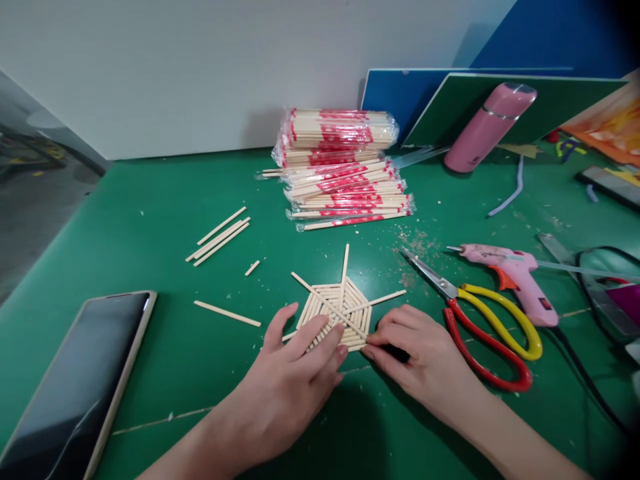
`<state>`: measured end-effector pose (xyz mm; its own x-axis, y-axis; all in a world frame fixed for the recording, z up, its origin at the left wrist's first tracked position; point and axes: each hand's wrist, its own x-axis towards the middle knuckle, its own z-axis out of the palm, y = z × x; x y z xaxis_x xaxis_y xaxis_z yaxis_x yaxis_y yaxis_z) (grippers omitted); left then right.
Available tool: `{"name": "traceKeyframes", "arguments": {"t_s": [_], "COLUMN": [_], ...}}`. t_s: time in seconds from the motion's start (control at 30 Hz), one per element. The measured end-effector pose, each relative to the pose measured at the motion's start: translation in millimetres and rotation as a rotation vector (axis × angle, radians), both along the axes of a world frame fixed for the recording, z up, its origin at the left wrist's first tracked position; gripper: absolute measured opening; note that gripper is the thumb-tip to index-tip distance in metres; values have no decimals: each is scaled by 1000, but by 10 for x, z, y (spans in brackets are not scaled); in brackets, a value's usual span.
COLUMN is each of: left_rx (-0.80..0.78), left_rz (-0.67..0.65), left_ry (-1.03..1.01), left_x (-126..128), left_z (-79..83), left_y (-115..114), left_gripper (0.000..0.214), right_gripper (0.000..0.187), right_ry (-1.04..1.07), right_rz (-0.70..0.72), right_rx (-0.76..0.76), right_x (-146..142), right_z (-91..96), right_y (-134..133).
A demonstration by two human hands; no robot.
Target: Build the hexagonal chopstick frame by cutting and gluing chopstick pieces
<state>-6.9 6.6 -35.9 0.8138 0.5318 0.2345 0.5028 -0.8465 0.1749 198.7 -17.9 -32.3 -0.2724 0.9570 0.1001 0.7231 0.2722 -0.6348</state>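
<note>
A hexagon of glued wooden sticks [345, 300], with three longer sticks crossing it like spokes, lies on the green table [150, 200]. My left hand [290, 380] rests on its near left part, fingers stretched flat over the sticks. My right hand [417, 353] sits at its near right corner, fingertips pinched on the end of a stick at the hexagon's edge. Cut wooden sticks [220, 237] lie loose to the left, one single stick [227, 313] closer to my left hand.
Wrapped bundles of chopsticks [340, 167] are stacked at the back. Red-and-yellow scissors [480, 320] and a pink glue gun [515, 280] lie right of my hand. A phone [75, 387] lies at the near left. A pink bottle [487, 127] and coloured boards stand behind.
</note>
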Motion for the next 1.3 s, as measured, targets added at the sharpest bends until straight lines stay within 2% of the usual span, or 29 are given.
{"name": "traceKeyframes", "arguments": {"t_s": [0.33,0.53,0.73,0.8,0.87,0.97,1.17,1.3], "left_rx": [21,17,13,26,32,22,76,124], "left_rz": [-25,37,22,83,204,316,325,317], "left_ry": [-8,-82,-66,-132,-198,-150,24,40], "left_x": [-18,3,-24,-16,17,90,170,170], "left_z": [0,-39,-28,-4,21,56,88,46], "left_y": [24,4,-27,-33,-43,-66,-125,-147], "left_gripper": [19,18,23,24,17,9,15,15], "right_gripper": [13,13,10,10,11,13,12,13], "right_ry": [-21,-6,-7,-12,-13,-6,-43,-91], "right_rz": [10,23,37,40,38,36,48,73], "right_rx": [-29,-28,-6,9,23,55,79,105], "right_x": [6,9,24,26,26,24,11,-5], "right_z": [5,0,-10,-14,-16,-13,-1,-7], "right_y": [10,10,12,11,7,-3,-16,-10]}}
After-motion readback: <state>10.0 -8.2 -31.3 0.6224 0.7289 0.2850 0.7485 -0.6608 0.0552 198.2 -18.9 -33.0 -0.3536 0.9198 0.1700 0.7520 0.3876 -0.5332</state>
